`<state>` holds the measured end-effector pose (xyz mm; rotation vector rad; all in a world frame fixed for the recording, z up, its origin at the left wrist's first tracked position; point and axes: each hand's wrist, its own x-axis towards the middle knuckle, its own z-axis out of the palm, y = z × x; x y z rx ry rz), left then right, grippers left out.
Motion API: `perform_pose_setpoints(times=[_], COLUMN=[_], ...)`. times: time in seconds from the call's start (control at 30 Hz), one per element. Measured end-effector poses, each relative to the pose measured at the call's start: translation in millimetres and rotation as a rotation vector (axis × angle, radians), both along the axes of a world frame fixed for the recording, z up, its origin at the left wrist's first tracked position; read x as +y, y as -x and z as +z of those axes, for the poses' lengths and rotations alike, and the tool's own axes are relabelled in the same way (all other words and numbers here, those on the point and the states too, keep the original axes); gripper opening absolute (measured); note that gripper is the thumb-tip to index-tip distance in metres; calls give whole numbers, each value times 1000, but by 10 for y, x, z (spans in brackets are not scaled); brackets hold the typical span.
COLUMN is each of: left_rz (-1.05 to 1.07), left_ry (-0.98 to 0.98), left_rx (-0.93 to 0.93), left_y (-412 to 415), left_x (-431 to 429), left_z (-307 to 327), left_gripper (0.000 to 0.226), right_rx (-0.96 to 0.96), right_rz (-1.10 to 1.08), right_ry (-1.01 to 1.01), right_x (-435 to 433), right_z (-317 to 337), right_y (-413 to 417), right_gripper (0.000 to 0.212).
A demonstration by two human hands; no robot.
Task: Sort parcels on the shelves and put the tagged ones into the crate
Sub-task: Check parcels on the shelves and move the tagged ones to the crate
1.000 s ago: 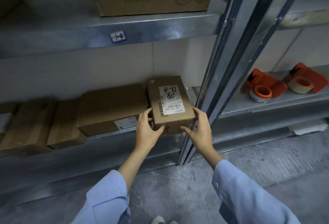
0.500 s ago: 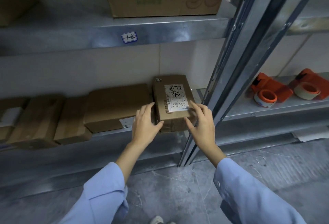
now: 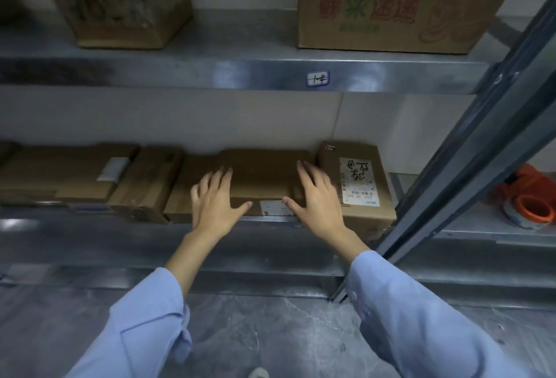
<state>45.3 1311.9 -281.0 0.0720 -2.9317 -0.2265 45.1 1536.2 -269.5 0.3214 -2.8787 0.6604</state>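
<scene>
Both hands are held open with fingers spread and straight over a flat brown parcel (image 3: 264, 179) that lies on the lower shelf (image 3: 75, 236), its front edge flush with the shelf's lip. The left hand (image 3: 215, 200) is laid at the parcel's 8 o'clock corner and the right hand (image 3: 316, 197) at its 4 o'clock corner, thumbs pointed inward along the front edge on either side of a small white label (image 3: 275, 207); nothing is gripped, and whether the palms press down cannot be told. At the parcel's 3 o'clock a labelled parcel (image 3: 358, 185) is set against it, hemmed in turn by the slanted upright post (image 3: 469, 167). At 9 o'clock another brown parcel (image 3: 147, 182) is packed close. Free room is left only toward 6 o'clock, over the lip to the grey floor (image 3: 270, 332), and upward to the upper shelf (image 3: 180, 74). Beyond the post, at 3 o'clock, an orange tape dispenser (image 3: 529, 197) is seen.
</scene>
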Motion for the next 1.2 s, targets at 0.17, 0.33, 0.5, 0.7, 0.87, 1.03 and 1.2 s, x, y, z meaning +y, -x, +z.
perform_pose_setpoints(times=[0.17,0.33,0.5,0.7,0.87,1.03,1.2], left_rz=[35,-15,-97,-139,-152,-161,-156], left_ry=[1,-49,-103,-204,-293,-526,-627], left_rx=[-68,-110,-123,-122,-136,-108,-18], left_y=[101,289,478,575,622,570,455], left_x=[-409,-579,-614,-632,-636,-647,-615], left_z=[-107,-235,-343,-372,-327,-210,23], left_gripper=[92,95,100,107,110,111,106], right_rx=[-160,-312,-315,-344,-301,-217,-161], right_rz=[-22,-108,-253,-269,-302,-284,-249], right_ry=[72,60,100,203,194,243,309], right_x=[-212,-250,-246,-247,-251,-213,-147], right_z=[-111,-252,-333,-359,-305,-180,59], right_y=[234,367,380,386,331,301,220], right_gripper=[96,114,115,114,115,116,123])
